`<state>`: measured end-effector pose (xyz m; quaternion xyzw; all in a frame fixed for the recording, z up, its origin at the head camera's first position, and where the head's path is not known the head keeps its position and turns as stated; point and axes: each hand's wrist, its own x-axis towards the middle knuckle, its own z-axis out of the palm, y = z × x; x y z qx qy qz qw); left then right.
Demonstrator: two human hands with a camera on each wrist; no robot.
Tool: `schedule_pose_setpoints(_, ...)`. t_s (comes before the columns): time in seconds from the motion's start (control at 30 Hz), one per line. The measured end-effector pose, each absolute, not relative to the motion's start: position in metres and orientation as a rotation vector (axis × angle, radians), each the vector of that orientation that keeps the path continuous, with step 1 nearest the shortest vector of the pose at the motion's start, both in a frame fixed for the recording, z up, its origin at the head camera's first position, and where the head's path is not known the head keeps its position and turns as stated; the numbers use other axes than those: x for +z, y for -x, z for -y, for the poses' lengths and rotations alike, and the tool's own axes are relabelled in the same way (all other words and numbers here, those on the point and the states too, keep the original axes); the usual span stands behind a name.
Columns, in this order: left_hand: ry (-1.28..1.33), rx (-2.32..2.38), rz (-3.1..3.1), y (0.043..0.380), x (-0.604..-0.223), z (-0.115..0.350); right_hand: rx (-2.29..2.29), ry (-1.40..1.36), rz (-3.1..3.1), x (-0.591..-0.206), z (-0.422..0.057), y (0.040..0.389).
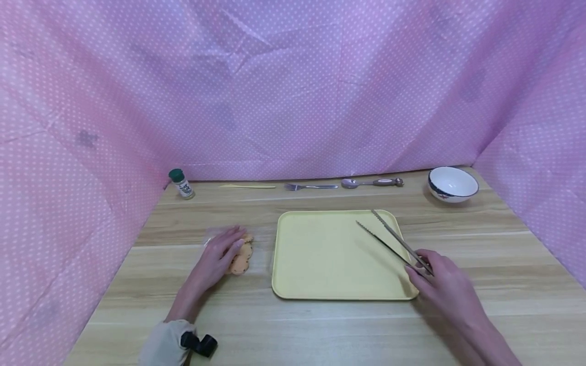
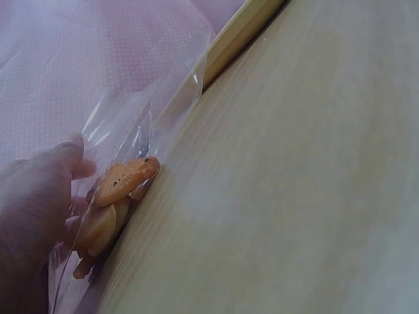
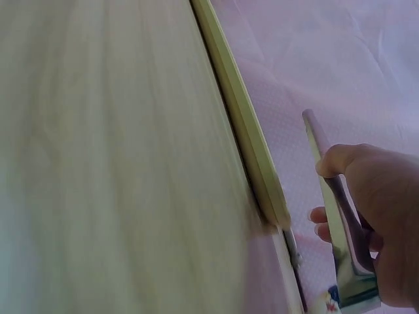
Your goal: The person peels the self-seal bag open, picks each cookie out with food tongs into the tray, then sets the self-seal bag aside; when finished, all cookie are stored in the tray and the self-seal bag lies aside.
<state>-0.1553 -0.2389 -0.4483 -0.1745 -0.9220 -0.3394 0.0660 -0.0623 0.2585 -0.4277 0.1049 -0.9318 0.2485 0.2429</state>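
My left hand (image 1: 221, 255) rests at the left side of a clear plastic bag (image 2: 108, 121), its fingers fairly straight against it. Inside the bag lie several orange-brown cookie-like pieces with dark specks (image 1: 242, 256), partly hidden by the hand in the head view. My right hand (image 1: 441, 279) grips long metal tongs (image 1: 389, 246) near their joined end. Their serrated arms stand apart with nothing between them, above the right part of a pale yellow tray (image 1: 320, 254). In the right wrist view, the thumb and fingers hold the tongs (image 3: 337, 216) from both sides.
Along the back of the wooden table lie a yellow knife (image 1: 247, 186), a fork (image 1: 311, 187) and a spoon (image 1: 372, 182). A green-capped shaker (image 1: 181, 184) stands back left, a white bowl (image 1: 453, 183) back right. Pink dotted cloth (image 1: 293, 91) hangs behind and beside the table.
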Motion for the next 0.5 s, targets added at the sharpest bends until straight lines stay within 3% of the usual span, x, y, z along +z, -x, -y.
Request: schedule_pose_setpoints(0.5, 0.538, -1.023, 2.778, 0.155, -0.447, 0.239, 0.676, -0.587, 2.496, -0.425, -0.215, 0.084)
